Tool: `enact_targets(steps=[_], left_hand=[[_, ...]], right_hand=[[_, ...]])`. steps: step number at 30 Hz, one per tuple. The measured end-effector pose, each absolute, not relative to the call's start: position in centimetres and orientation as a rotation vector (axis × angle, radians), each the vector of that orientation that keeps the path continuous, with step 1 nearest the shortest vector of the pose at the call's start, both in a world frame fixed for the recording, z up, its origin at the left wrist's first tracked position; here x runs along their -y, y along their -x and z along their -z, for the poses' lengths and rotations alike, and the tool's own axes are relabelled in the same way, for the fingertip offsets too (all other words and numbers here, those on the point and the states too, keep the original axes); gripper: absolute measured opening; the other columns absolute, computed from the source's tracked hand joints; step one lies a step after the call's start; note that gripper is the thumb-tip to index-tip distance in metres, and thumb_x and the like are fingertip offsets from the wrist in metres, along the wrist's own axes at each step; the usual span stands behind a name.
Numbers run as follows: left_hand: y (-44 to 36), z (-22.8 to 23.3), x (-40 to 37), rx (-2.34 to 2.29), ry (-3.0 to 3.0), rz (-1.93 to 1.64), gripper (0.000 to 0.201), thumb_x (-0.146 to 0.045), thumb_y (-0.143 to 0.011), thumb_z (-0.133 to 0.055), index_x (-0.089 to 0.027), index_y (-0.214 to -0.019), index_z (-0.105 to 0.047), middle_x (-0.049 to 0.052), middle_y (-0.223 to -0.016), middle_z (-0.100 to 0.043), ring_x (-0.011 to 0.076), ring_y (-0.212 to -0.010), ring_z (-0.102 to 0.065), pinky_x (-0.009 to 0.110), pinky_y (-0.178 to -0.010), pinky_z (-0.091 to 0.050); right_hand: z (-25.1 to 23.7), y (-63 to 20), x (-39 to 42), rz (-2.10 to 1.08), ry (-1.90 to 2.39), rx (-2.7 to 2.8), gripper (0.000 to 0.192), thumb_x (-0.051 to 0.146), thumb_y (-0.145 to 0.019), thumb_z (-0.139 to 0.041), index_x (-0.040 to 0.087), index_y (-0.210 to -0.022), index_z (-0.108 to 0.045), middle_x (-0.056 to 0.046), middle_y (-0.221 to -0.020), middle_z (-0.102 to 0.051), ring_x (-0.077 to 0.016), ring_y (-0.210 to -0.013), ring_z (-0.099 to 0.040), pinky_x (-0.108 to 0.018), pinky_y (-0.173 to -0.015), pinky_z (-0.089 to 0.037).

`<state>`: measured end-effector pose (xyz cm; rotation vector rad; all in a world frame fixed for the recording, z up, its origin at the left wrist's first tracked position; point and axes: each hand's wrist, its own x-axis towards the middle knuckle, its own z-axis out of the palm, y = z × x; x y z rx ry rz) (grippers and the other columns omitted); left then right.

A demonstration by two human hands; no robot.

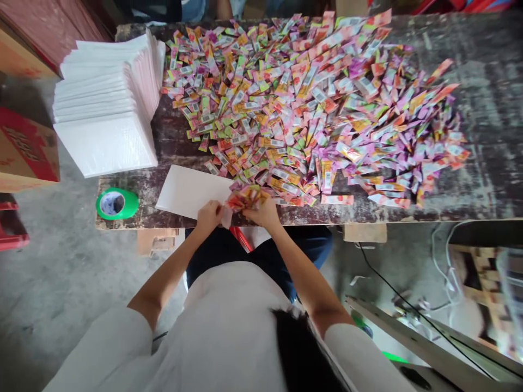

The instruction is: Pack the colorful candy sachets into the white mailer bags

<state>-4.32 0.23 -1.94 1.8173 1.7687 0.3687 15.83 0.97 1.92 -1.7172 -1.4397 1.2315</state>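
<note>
Head view — green tape (131, 204), white stack (106, 139), heaped sachets (302, 103)

worn dark wooden table (490, 136), grey concrete floor (77, 283)

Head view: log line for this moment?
left hand: holds white mailer, right end | right hand: holds stick-packet bunch at that end | packet pile: spread on table | green tape roll: left of mailer
</note>
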Motion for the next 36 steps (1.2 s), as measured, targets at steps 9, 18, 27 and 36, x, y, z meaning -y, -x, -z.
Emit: enact_targets(steps=[9, 18, 27, 36], left_hand=[[5.1, 1.2, -1.1, -1.793, -1.008, -0.926, 0.014, -0.032, -0.077, -0.059, -0.019, -0.071, -0.06, -0.005, -0.055, -0.054, 0.0109, -0.048, -0.047, 0.024, -0.052, -0.038], [4.3, -0.8, -1.3, -1.767, -1.45, -0.985, 0.012, -0.029, -0.084, -0.057, -0.02, -0.078, -0.061, 0.001, -0.073, -0.063, 0.0145, -0.067, -0.057, 0.027, -0.069, -0.046], [4.4, -2.0, 0.2, -1.743, -1.636, -0.928, 0.01, -0.026, -0.086, -0.057, -0.019, -0.082, -0.063, 0.002, -0.076, -0.064, 0.0143, -0.065, -0.058, 0.028, -0.07, -0.046], [0.5, -6.4, -4.4, -1.587, -1.894, -1.139, 0.008, -0.022, -0.089, -0.055, -0.02, -0.084, -0.061, 0.002, -0.08, -0.064, 0.0147, -0.074, -0.059, 0.027, -0.073, -0.047]], right_hand=[[0.1, -11.8, 0.3, -0.552, 2.01, 2.419, 0.051, 0.032, -0.099, -0.04, 0.01, -0.145, -0.042, -0.021, -0.121, -0.058, -0.031, -0.107, -0.053, -0.042, -0.092, -0.04], [-0.5, -12.6, -1.1, -0.577, 1.792, 2.61, 0.049, 0.027, -0.098, -0.043, 0.015, -0.146, -0.045, -0.019, -0.124, -0.059, -0.0306, -0.111, -0.053, -0.042, -0.093, -0.04], [-3.9, -10.7, -5.8, -0.878, 2.067, 2.398, 0.055, 0.041, -0.083, -0.071, 0.015, -0.128, -0.055, -0.016, -0.112, -0.07, -0.0284, -0.1, -0.067, -0.035, -0.084, -0.05], [-2.9, -6.5, -2.6, -0.398, 2.333, 2.407, 0.039, 0.007, -0.096, -0.03, 0.003, -0.124, -0.056, -0.026, -0.105, -0.067, -0.0305, -0.094, -0.069, -0.042, -0.074, -0.055]])
